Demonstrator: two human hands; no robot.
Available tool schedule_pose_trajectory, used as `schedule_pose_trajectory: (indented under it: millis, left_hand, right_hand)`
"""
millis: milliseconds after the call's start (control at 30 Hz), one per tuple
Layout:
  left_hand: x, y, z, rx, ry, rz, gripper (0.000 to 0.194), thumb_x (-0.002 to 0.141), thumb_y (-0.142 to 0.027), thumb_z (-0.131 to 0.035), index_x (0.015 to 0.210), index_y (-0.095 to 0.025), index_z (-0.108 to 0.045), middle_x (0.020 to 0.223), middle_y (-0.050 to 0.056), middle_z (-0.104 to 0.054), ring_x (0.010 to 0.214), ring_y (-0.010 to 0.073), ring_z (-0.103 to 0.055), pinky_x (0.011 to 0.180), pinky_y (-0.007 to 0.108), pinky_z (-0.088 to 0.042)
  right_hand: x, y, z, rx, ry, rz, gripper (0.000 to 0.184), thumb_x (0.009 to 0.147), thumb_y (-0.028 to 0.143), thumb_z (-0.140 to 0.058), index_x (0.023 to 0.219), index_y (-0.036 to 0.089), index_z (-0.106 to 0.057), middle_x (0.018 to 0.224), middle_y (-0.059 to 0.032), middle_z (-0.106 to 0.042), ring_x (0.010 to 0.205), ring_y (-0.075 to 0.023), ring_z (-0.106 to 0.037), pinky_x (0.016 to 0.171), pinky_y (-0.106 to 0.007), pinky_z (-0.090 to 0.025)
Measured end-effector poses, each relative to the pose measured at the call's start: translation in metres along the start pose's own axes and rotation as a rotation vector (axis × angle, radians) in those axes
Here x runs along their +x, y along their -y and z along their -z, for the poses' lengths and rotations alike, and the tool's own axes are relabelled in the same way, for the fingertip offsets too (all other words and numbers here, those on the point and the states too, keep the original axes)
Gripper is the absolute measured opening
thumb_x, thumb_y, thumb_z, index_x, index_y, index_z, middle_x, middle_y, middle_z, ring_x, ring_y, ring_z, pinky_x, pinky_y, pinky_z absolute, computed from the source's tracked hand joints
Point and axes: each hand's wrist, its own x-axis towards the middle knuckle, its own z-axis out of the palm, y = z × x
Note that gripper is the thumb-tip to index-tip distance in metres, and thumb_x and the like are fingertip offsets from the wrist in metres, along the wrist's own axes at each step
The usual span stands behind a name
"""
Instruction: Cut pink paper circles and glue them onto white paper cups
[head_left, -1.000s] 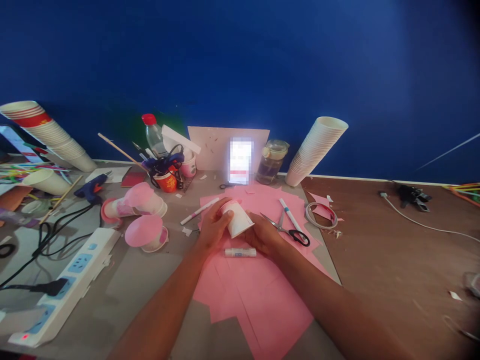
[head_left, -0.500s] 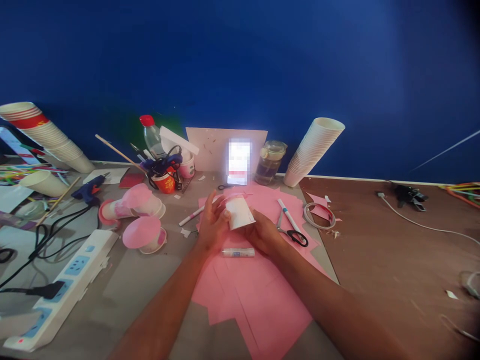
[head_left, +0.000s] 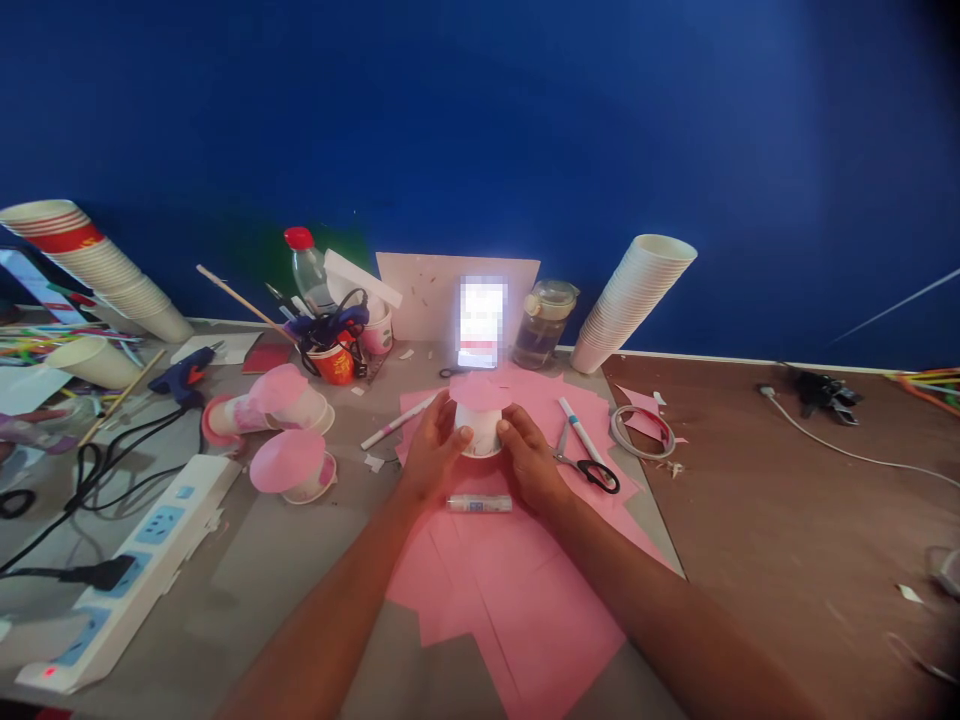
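Note:
A white paper cup stands upside down, a pink paper disc on its upturned base. My left hand wraps its left side, thumb on the front. From the right, my right hand grips the same cup with the thumb on its wall. Beneath them spread several pink paper sheets. A glue stick lies just in front of the cup. Scissors with black handles and a marker rest right of my right hand; another marker is left of my left hand.
Cups with pink discs sit at left, near a power strip and a glue gun. Behind are a lit phone, a glass jar and a leaning cup stack. A tape roll lies at right.
The cup, tilted before, is now level and upside down with its pink disc visible on top. My hands have shifted to hold its two sides evenly. The view has moved slightly.

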Motion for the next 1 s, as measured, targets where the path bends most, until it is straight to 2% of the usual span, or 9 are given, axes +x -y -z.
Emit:
schedule_pose_trajectory:
  millis: [167, 367, 633, 800, 1000]
  left_hand:
    - [-0.0016, -0.0070, -0.0039, 0.131, 0.092, -0.040, 0.052, 0.072, -0.036, -0.068, 0.119, -0.019, -0.053, 0.122, 0.009, -0.057, 0.115, 0.0277, -0.049, 0.095, 0.036, -0.040]
    - [-0.0057, -0.0071, -0.0055, 0.274, 0.024, 0.050, 0.045, 0.069, -0.031, -0.070, 0.109, -0.018, -0.057, 0.106, 0.008, -0.063, 0.100, 0.0254, -0.057, 0.083, 0.034, -0.046]
    - [-0.0029, -0.0054, -0.0020, 0.204, -0.036, 0.126, 0.042, 0.067, -0.035, -0.071, 0.103, -0.017, -0.060, 0.101, 0.008, -0.065, 0.095, 0.0249, -0.059, 0.080, 0.033, -0.046]
    - [-0.0011, -0.0049, 0.0012, 0.127, -0.037, 0.102, 0.038, 0.073, -0.040, -0.065, 0.102, -0.016, -0.060, 0.095, 0.006, -0.065, 0.086, 0.0206, -0.058, 0.075, 0.029, -0.045]
    - [-0.0006, -0.0051, 0.0000, 0.094, -0.049, 0.102, 0.038, 0.070, -0.040, -0.068, 0.099, -0.016, -0.062, 0.092, 0.005, -0.065, 0.084, 0.0196, -0.057, 0.073, 0.028, -0.044]
  right_hand:
    - [-0.0017, 0.0059, -0.0047, -0.081, 0.007, 0.096, 0.031, 0.083, 0.035, -0.058, 0.112, 0.026, -0.055, 0.112, -0.0027, -0.062, 0.104, -0.0201, -0.055, 0.090, -0.034, -0.043]
    - [-0.0014, 0.0041, -0.0043, -0.146, -0.006, 0.138, 0.032, 0.080, 0.034, -0.061, 0.111, 0.026, -0.056, 0.116, -0.0048, -0.060, 0.107, -0.0210, -0.053, 0.094, -0.036, -0.041]
    - [-0.0030, 0.0009, -0.0009, -0.192, -0.007, 0.107, 0.032, 0.080, 0.031, -0.062, 0.111, 0.026, -0.056, 0.116, -0.0042, -0.059, 0.109, -0.0217, -0.052, 0.097, -0.038, -0.039]
    - [-0.0050, 0.0063, -0.0032, -0.205, 0.029, 0.097, 0.031, 0.081, 0.030, -0.060, 0.111, 0.025, -0.056, 0.115, -0.0049, -0.059, 0.108, -0.0223, -0.052, 0.097, -0.039, -0.039]
    - [-0.0063, 0.0068, -0.0036, -0.158, 0.032, 0.075, 0.031, 0.078, 0.031, -0.062, 0.109, 0.026, -0.058, 0.113, -0.0038, -0.060, 0.106, -0.0229, -0.052, 0.095, -0.038, -0.040]
